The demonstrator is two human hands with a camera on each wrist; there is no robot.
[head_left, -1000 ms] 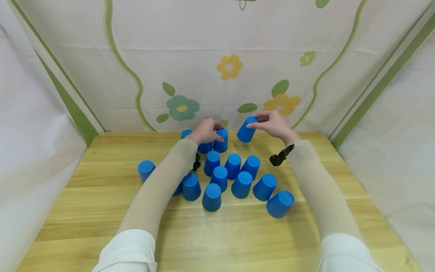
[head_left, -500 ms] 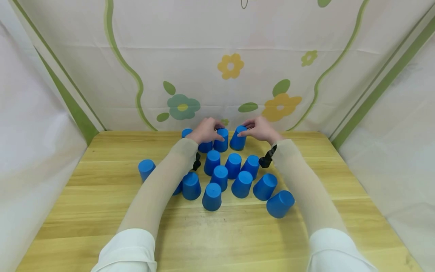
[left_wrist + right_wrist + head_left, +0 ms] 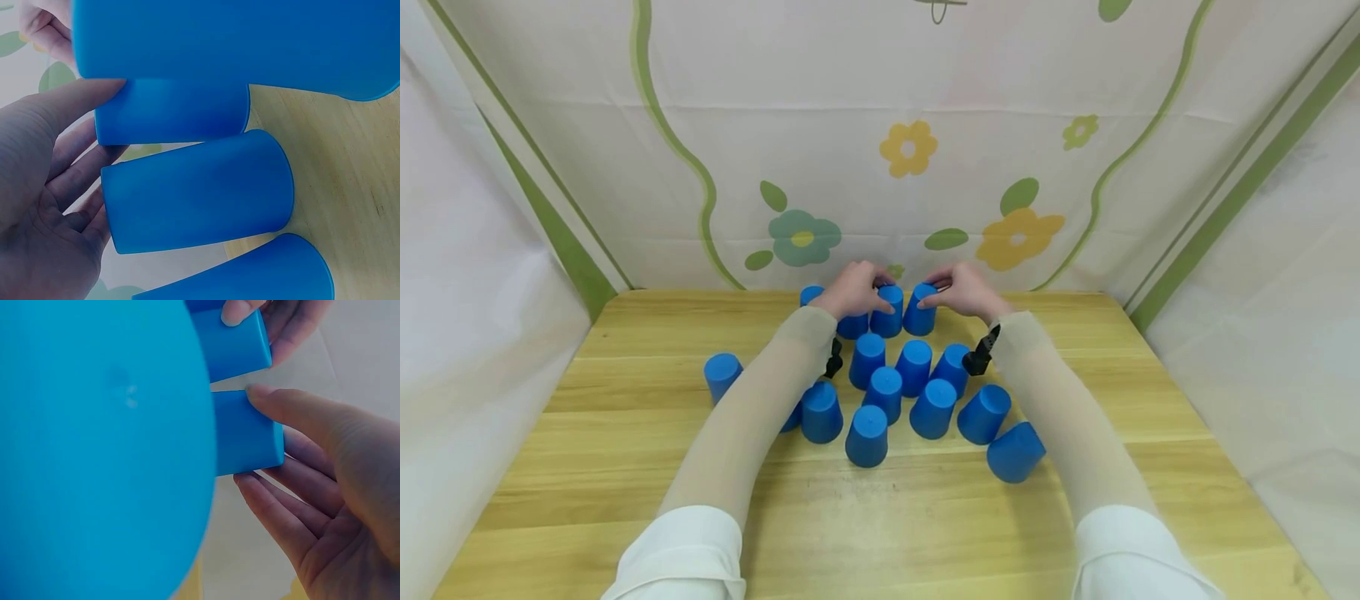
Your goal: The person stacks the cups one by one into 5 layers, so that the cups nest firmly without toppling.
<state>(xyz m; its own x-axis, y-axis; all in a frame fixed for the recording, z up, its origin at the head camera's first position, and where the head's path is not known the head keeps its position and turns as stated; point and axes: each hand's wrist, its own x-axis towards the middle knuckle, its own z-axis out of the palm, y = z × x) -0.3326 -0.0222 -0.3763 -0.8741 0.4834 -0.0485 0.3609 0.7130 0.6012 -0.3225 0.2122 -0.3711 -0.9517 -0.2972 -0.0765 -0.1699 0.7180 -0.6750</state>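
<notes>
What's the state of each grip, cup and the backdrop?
Left grip: pinching left-held cup
Right grip: pinching right-held cup
Left-held cup: upside down, looks to be standing on table
Right-held cup: upside down, top apart from left-held cup; table contact unclear
Other cups: upside down on table, some partly hidden by left sleeve
Backdrop: hanging, creased

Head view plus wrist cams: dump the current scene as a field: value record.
Left hand: holds back-row blue cup
Right hand: holds neighbouring blue cup, just to its right
Gap between held cups: narrow, seen at their upper parts
Cup orientation: upside down, closed ends up
Other cups: blue, most nearer the person; some partly hidden by left arm
Surface: wooden table
Behind: pale floral-print cloth
</notes>
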